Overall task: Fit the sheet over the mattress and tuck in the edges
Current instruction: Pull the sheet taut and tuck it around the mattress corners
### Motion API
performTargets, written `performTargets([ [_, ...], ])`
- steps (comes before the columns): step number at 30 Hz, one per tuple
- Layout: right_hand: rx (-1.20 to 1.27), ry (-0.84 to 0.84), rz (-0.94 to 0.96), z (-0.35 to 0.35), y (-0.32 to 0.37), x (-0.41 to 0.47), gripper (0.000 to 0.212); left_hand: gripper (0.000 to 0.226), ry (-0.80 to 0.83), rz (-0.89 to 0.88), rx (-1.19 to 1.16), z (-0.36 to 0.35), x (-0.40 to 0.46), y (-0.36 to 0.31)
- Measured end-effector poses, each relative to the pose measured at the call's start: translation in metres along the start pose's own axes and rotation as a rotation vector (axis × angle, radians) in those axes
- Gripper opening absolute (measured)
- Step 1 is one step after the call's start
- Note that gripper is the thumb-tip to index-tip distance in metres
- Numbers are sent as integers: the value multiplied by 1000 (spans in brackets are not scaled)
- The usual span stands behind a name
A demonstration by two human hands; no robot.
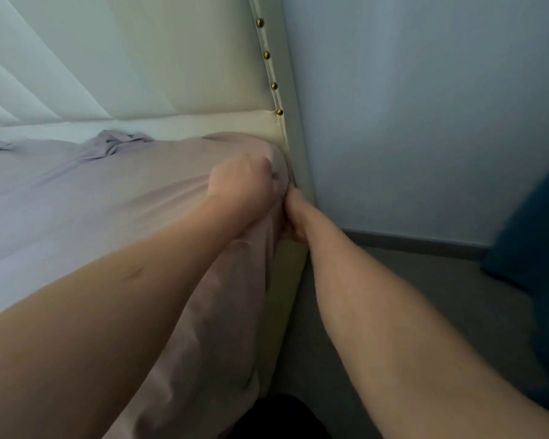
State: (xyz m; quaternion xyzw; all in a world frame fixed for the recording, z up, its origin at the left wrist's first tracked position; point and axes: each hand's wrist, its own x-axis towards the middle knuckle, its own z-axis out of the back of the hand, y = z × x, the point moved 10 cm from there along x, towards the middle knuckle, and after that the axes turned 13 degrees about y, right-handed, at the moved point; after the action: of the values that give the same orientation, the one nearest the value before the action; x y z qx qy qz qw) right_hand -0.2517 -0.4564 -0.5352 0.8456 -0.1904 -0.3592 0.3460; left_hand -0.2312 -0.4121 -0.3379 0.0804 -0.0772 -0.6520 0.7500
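A pale lilac sheet (86, 198) covers the top of the mattress and hangs over its near side. Its corner wraps the mattress corner beside the headboard. My left hand (241, 180) is a fist on that corner and grips a fold of the sheet. Just below it, my right hand (293, 217) reaches down the side of the corner, its fingers curled into the sheet's hanging edge between mattress and bed frame. The right fingertips are hidden by fabric. A bunched ridge of sheet (114, 144) lies further along the headboard.
A cream padded headboard (187, 68) with brass studs (266, 55) stands behind the bed. The cream bed frame rail (286, 280) runs below the sheet. A white wall (425, 122) and grey floor (409, 296) lie right, with a dark teal object (533, 236) at the edge.
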Motion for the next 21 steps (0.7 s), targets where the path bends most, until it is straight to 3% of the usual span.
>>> performTargets([
  [3, -666, -62, -350, 26, 0, -24, 102, 34, -89, 2, -23, -14, -9, -2],
  [5, -869, -129, -387, 35, 1, -38, 96, 32, -116, 13, -33, -19, -14, -5],
  [9, -927, -253, -62, 18, 20, -49, 40, 33, -128, 43, -65, -21, -15, -2],
  [12, -923, -564, 189, 16, 65, -85, 39, 37, -95, 92, -197, -22, -17, 7],
  [14, -913, -657, 322, 2, 87, -116, 35, 38, -29, 102, -374, -26, -16, 16],
  [17, -1155, -575, 372, -53, 91, -150, 28, 27, 145, 69, -607, -27, -5, 34],
  [20, -1378, -384, 267, -106, 62, -169, 24, 23, 404, -16, -618, -26, -15, 34],
  [21, -1397, -304, 205, -123, 46, -173, 32, 19, 487, -5, -667, -27, -24, 36],
])
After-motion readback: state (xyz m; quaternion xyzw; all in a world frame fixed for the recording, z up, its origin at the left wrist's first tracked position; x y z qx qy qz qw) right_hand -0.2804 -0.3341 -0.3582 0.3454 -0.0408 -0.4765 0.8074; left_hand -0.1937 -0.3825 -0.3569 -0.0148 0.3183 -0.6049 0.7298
